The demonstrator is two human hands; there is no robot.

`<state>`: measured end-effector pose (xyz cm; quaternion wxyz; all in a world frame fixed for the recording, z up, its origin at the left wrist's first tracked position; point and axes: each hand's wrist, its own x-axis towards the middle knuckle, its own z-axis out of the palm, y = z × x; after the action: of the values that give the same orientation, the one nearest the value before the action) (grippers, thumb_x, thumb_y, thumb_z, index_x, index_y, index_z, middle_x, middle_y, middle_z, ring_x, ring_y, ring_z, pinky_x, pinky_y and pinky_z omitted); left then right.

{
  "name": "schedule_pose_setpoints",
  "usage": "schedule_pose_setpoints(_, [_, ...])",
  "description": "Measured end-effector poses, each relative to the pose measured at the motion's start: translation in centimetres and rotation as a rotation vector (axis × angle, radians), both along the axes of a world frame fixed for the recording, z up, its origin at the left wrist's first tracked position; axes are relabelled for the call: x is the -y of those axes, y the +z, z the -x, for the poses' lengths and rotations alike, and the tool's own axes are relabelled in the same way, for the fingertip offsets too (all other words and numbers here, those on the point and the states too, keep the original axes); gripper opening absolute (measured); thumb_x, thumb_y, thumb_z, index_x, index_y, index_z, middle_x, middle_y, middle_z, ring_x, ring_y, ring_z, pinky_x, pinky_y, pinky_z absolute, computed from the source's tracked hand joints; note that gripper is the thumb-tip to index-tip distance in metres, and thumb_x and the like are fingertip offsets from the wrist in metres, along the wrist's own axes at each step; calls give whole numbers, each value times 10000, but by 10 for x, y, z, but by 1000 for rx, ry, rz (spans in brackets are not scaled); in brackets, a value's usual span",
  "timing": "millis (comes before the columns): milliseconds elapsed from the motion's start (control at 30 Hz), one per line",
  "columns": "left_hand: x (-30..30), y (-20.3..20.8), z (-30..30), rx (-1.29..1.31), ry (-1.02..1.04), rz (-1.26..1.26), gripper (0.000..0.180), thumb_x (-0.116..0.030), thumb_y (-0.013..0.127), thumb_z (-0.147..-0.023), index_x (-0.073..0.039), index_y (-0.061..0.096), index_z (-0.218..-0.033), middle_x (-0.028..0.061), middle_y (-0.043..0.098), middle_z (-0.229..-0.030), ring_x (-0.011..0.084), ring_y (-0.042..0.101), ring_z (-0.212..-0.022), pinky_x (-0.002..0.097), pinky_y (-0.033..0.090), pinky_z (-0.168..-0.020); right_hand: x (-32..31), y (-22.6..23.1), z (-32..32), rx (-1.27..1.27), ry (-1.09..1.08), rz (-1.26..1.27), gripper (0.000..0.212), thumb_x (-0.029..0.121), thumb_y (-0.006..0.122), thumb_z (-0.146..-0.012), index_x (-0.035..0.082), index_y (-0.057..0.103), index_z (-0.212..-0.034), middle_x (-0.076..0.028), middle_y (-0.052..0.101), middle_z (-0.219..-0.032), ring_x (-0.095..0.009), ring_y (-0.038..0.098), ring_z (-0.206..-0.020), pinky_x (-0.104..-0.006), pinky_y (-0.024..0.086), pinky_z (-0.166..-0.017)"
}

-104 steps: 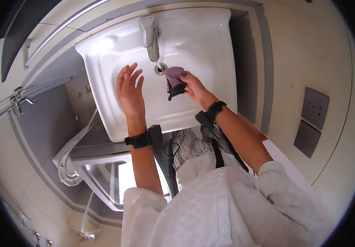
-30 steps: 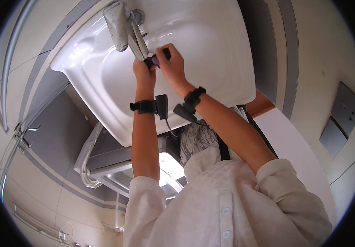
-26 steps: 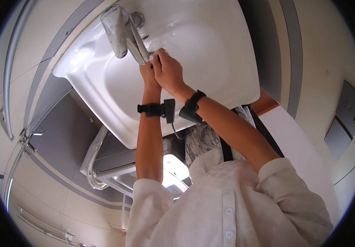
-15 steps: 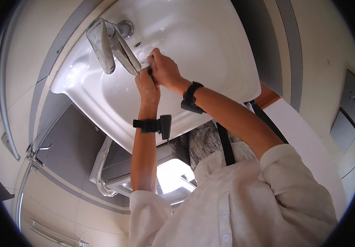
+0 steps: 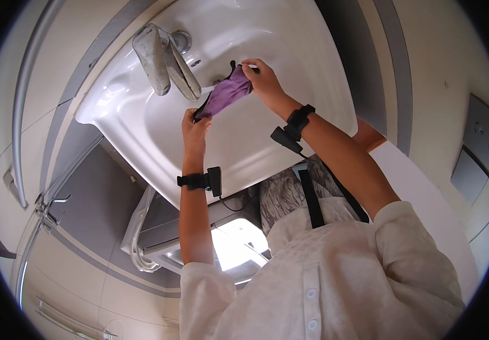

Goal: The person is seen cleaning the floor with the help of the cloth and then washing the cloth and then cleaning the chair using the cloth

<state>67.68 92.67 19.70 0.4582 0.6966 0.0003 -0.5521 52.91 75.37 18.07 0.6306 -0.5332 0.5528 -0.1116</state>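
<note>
Left hand (image 5: 196,129) and right hand (image 5: 264,82) each pinch one end of a black-trimmed purple cloth (image 5: 228,95), and I've got it spread slantwise between them. Cloth is over the bowl of the white washbasin (image 5: 298,122), between its front and back edges, just beside the spout of the worn single-lever faucet (image 5: 155,63) at the back edge.

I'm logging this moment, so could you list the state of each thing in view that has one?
Purple cloth: spread between both hands over the sink
Left hand: gripping one end
Right hand: gripping the other end
Faucet: pale streak by the spout, possibly running water
Wrist straps: fastened, one per wrist
Shirt: buttoned in front
</note>
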Motion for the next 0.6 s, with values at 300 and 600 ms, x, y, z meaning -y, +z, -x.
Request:
schedule_pose_setpoints(300, [18,-26,-3,-497,543,67,241,-48,491,-888,-10,519,-1124,59,549,-1071,224,547,-1055,373,441,-1013,6,17,9,461,-41,-649,442,238,710,-853,-4,536,-1179,-101,594,-1068,-189,589,-989,-341,502,-843])
schedule_pose_setpoints(600, [64,-44,26,-235,339,92,219,-187,535,-932,-22,591,-1063,53,600,-1045,158,581,-955,321,480,-766,4,18,-8,117,-37,-536,304,369,646,-897,79,583,-960,-8,605,-912,-138,586,-819,-297,470,-716])
